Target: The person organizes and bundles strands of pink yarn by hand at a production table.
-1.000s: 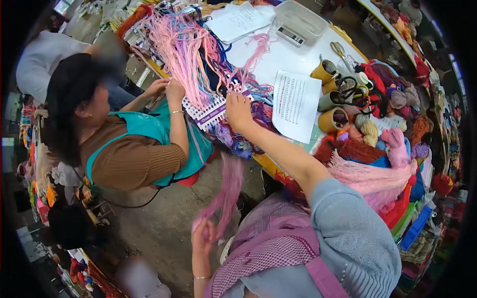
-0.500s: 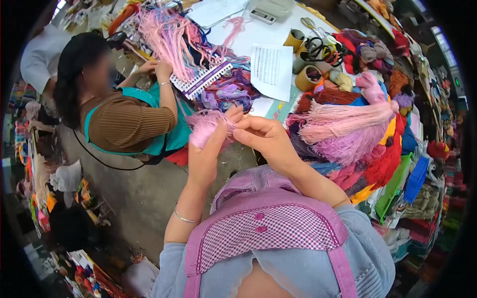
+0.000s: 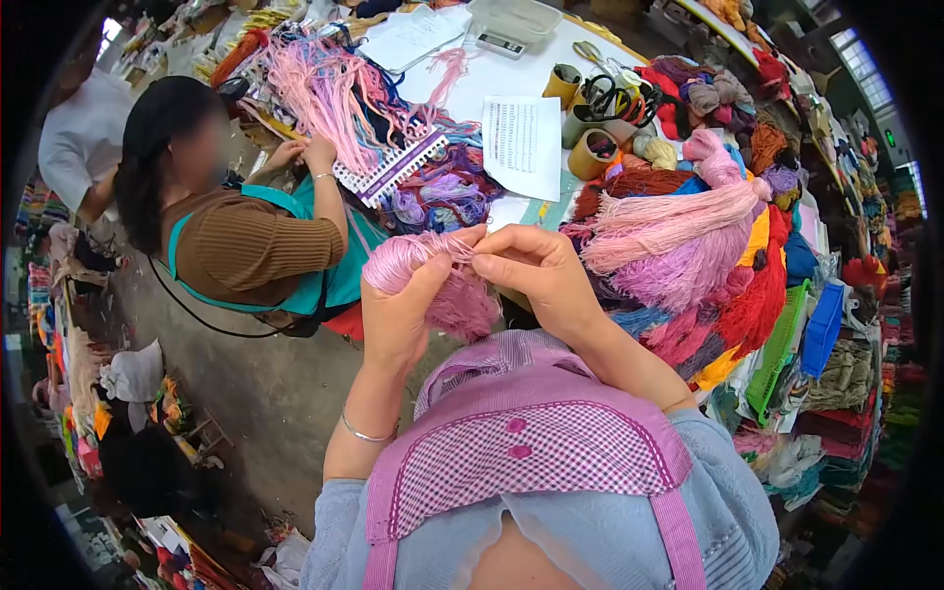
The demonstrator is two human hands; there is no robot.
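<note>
A hank of pink thread (image 3: pixel 401 262) is wrapped in my left hand (image 3: pixel 398 320), its loose ends (image 3: pixel 462 307) hanging down toward my apron. My right hand (image 3: pixel 543 275) is closed in a pinch on a few strands of the same hank, right beside the left fingertips. Both hands are raised in front of my chest, near the table's edge. Just right of my right hand lies a pale pink skein (image 3: pixel 659 231) on a heap of coloured yarn.
A co-worker (image 3: pixel 251 231) in a teal apron handles threads at the left. On the table (image 3: pixel 447 84) are a printed sheet (image 3: pixel 523 147), a spiral-bound thread card (image 3: pixel 388 175), scissors in cardboard tubes (image 3: pixel 593 152) and a small scale (image 3: pixel 500 44). Green (image 3: pixel 777 354) and blue baskets (image 3: pixel 824 329) stand at right.
The pink hank has turned in my left hand, so its smooth looped end now points up left and its loose ends hang below. My right hand stays at the strands.
</note>
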